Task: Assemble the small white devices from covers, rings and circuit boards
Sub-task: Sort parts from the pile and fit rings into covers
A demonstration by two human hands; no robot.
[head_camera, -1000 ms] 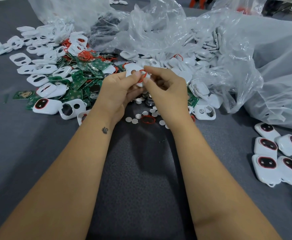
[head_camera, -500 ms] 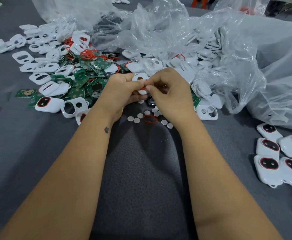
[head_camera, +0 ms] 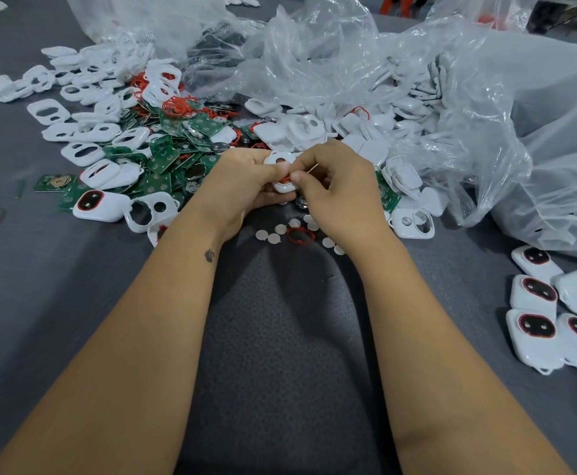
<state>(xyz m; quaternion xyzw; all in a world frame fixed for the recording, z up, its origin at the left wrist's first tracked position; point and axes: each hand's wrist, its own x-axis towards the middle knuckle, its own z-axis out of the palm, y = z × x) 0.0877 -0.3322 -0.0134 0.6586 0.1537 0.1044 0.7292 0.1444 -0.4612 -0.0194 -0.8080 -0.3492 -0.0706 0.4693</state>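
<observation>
**Seating a ring in a cover**

Both hands meet over the middle of the surface. The left hand (head_camera: 242,181) grips a white cover (head_camera: 281,173) by its edge, fingers curled round it. The right hand (head_camera: 335,186) pinches a red ring (head_camera: 285,180) against the cover's opening, thumb and forefinger closed on it.

The cover looks like light, stiff moulded plastic, probably smooth and apt to slip; holding it by the rim, clear of the opening, seems best. The ring appears thin, soft and stretchy, likely to twist or spring out, so it would need pressing in bit by bit around the opening.

Loose covers and green boards (head_camera: 163,159) lie heaped towards the far left edge, beside plastic bags (head_camera: 451,97). A spare ring (head_camera: 300,234) lies just below the hands. Finished devices (head_camera: 533,323) sit by the right edge.
</observation>
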